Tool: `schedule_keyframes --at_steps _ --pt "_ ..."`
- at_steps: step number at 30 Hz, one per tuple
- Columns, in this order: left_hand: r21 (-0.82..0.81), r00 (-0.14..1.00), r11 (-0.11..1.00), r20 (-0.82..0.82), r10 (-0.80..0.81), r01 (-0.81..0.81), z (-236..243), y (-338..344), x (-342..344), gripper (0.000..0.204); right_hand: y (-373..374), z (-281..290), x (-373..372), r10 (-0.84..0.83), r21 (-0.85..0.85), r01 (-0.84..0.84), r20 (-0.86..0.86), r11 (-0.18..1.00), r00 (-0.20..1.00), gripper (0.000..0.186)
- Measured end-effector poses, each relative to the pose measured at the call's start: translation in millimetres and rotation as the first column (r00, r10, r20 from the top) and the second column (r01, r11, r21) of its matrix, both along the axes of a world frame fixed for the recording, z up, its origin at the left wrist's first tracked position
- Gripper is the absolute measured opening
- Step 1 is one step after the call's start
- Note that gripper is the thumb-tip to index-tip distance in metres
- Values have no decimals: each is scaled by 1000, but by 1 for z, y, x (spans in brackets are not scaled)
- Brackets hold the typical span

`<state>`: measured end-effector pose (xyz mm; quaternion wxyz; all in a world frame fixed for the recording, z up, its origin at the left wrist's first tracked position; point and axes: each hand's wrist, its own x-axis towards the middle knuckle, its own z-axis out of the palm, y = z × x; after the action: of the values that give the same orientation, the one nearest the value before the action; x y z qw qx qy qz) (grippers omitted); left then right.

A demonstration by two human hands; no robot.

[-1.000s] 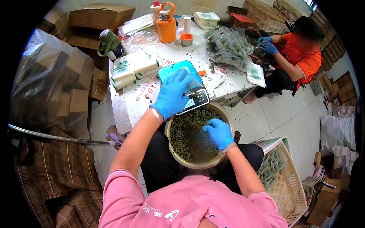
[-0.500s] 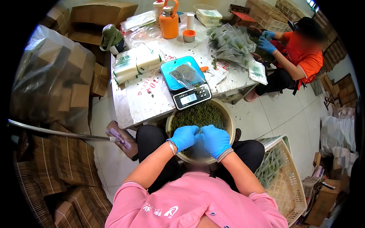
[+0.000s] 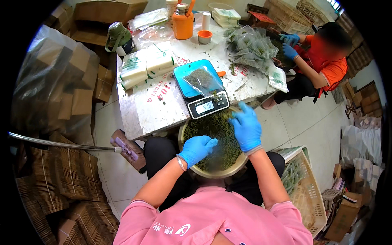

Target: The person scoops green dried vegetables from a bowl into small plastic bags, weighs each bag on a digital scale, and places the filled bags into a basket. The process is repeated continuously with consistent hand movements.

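Observation:
A round pale tub [image 3: 182, 134] full of small green peppercorn-like berries [image 3: 218, 128] stands between my knees. Over its left part, my blue-gloved left hand [image 3: 197, 150] is closed with thumb and fingers together; whatever they hold is hidden. My right hand [image 3: 248, 127], in a blue glove too, is above the tub's right rim with fingers apart, slightly smeared. A blurred yellow-green patch shows beside its fingertips. Just beyond the tub, a blue-topped digital scale [image 3: 191, 94] with a lit display carries a clear bag of the greenish bits [image 3: 200, 78].
On the table [image 3: 141, 116] are stacked plastic bags [image 3: 134, 67], an orange flask [image 3: 183, 25], an orange-rimmed cup [image 3: 204, 36] and filled bags [image 3: 251, 45]. A blue-gloved co-worker [image 3: 326, 61] sits at right. A plastic crate [image 3: 312, 192] stands by my right leg; flattened cartons [image 3: 75, 175] lie left.
My hands were together over the tub. The right has moved up and right with its fingers spreading; the left stays over the tub. The view has shifted slightly.

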<state>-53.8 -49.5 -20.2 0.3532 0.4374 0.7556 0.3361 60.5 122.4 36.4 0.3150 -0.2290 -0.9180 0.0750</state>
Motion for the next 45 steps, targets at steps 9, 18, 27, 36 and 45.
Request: schedule_keyframes --at_steps 9,18,27,36,45 --pt "-61 975 996 -211 -70 58 -6 21 9 45 39 16 -141 63 215 -72 52 974 997 17" --pt "-23 980 998 -191 -58 54 -4 12 10 43 16 50 -41 98 -291 -130 -122 948 988 25" --pt "-140 956 977 -225 -190 161 -5 23 10 43 -4 21 -65 -157 -619 195 116 760 981 31" --pt "-132 952 973 -218 -214 189 -12 20 6 41 1 15 -89 62 -49 -59 68 997 996 17" --pt "-166 933 958 -239 -268 233 -11 25 7 40 14 35 -105 125 -337 85 557 938 821 58"
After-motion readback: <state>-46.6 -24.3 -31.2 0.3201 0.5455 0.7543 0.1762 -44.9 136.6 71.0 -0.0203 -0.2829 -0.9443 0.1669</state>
